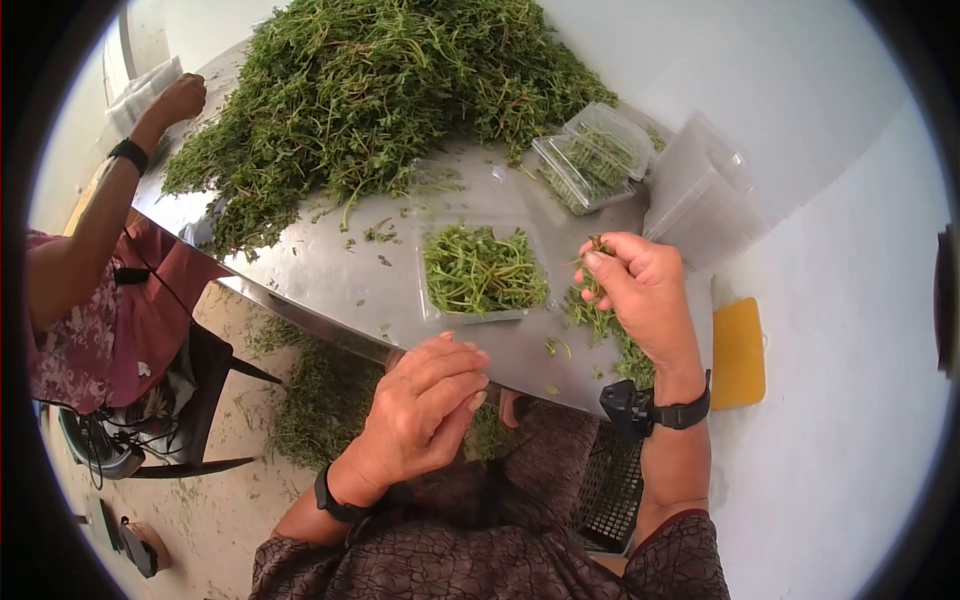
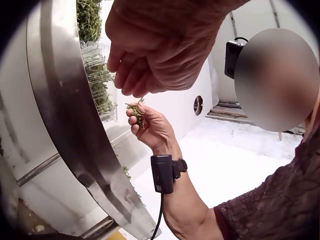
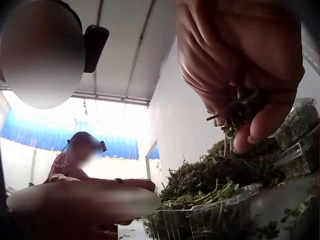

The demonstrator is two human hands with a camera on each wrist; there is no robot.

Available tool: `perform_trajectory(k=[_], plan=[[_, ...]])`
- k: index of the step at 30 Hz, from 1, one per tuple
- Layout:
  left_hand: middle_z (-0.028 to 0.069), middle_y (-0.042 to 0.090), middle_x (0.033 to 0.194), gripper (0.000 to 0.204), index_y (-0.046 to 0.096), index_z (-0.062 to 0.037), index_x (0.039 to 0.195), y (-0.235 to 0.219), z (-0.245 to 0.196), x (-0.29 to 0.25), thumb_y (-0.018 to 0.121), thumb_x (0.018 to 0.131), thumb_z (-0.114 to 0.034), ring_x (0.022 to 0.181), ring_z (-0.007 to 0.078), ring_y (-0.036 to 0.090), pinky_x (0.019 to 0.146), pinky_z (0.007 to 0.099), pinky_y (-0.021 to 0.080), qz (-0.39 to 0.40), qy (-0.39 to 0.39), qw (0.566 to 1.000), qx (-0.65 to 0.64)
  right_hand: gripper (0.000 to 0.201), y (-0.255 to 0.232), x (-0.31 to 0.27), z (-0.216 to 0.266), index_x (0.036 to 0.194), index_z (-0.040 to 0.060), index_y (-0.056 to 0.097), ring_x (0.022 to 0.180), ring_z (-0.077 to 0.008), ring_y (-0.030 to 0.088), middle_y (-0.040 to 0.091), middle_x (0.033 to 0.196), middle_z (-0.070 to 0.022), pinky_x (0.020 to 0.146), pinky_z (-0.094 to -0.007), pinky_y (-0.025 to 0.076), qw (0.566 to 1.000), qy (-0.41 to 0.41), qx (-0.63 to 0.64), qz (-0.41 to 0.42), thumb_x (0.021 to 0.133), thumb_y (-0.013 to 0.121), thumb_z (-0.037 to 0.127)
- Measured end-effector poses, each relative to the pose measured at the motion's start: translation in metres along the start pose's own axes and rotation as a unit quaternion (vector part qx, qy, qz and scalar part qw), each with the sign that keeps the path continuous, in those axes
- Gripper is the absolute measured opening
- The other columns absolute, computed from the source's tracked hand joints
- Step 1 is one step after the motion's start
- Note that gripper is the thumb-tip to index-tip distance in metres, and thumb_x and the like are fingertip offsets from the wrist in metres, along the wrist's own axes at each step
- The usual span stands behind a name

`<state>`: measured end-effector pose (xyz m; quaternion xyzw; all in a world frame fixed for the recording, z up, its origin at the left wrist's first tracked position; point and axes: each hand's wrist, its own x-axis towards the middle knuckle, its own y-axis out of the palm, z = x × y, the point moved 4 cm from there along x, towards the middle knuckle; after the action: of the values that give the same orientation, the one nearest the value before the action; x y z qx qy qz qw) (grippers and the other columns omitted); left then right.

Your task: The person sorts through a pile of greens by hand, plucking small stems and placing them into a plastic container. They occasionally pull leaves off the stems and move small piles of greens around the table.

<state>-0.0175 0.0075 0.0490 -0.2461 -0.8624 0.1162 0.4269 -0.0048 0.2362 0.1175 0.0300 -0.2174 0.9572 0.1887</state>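
Note:
My right hand (image 1: 645,295) pinches a small bunch of green sprigs (image 2: 136,114) between thumb and fingers, to the right of the open clear container. That container (image 1: 430,300) stands near the table's front edge, filled with green stems and leaves (image 1: 485,268). My left hand (image 1: 425,410) hovers in front of the container's near side, its fingers bent and close together; whether anything is between its fingertips cannot be seen. Loose sprigs (image 1: 632,362) lie on the table below my right hand.
A large heap of greens (image 1: 400,90) covers the back of the metal table (image 1: 330,245). Filled clear boxes (image 1: 590,165) and stacked empty ones (image 1: 700,185) stand at the right. Another person's arm (image 1: 95,220) reaches over the left end. A yellow board (image 1: 738,352) is at the right.

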Motion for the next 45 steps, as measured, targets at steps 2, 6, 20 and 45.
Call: perform_trajectory(k=[2, 6, 20, 45], plan=[[0.0135, 0.068, 0.105, 0.02, 0.067, 0.0002, 0.093, -0.003, 0.005, 0.0, 0.069, 0.074, 0.005, 0.101, 0.0328, 0.066, 0.098, 0.0487, 0.049, -0.002, 0.007, 1.0, 0.016, 0.016, 0.006, 0.008, 0.001, 0.097, -0.0052, 0.067, 0.062, -0.0086, 0.06, 0.067, 0.075, -0.0055, 0.056, -0.0246, 0.047, 0.999, -0.035, -0.028, 0.0, 0.091, 0.062, 0.009], [0.0145, 0.067, 0.105, 0.024, 0.066, 0.0013, 0.095, -0.005, 0.012, -0.002, 0.071, 0.072, 0.004, 0.101, 0.0339, 0.065, 0.096, 0.0491, 0.05, -0.007, 0.017, 0.999, 0.031, 0.014, 0.02, 0.021, 0.009, 0.096, -0.0014, 0.069, 0.06, -0.0157, 0.062, 0.067, 0.072, -0.0101, 0.058, -0.031, 0.048, 0.982, -0.12, -0.145, -0.014, 0.086, 0.066, 0.008], [0.013, 0.068, 0.101, 0.027, 0.066, 0.0004, 0.092, -0.015, 0.017, 0.0, 0.072, 0.066, 0.004, 0.095, 0.0316, 0.067, 0.084, 0.0432, 0.053, -0.052, 0.047, 0.996, 0.054, 0.027, 0.022, 0.021, 0.013, 0.109, 0.0028, 0.068, 0.083, -0.0345, 0.067, 0.07, 0.097, -0.0191, 0.073, -0.0396, 0.053, 0.946, -0.209, -0.247, -0.013, 0.082, 0.068, 0.006], [0.0111, 0.068, 0.096, 0.025, 0.066, -0.0011, 0.09, 0.016, 0.001, -0.013, 0.07, 0.067, 0.007, 0.089, 0.0305, 0.067, 0.076, 0.0388, 0.053, -0.003, 0.031, 0.999, -0.011, 0.025, -0.027, -0.024, -0.037, 0.102, 0.0001, 0.068, 0.086, -0.0361, 0.063, 0.068, 0.087, -0.0175, 0.077, -0.0461, 0.05, 0.921, -0.132, -0.366, 0.023, 0.081, 0.069, 0.015]])
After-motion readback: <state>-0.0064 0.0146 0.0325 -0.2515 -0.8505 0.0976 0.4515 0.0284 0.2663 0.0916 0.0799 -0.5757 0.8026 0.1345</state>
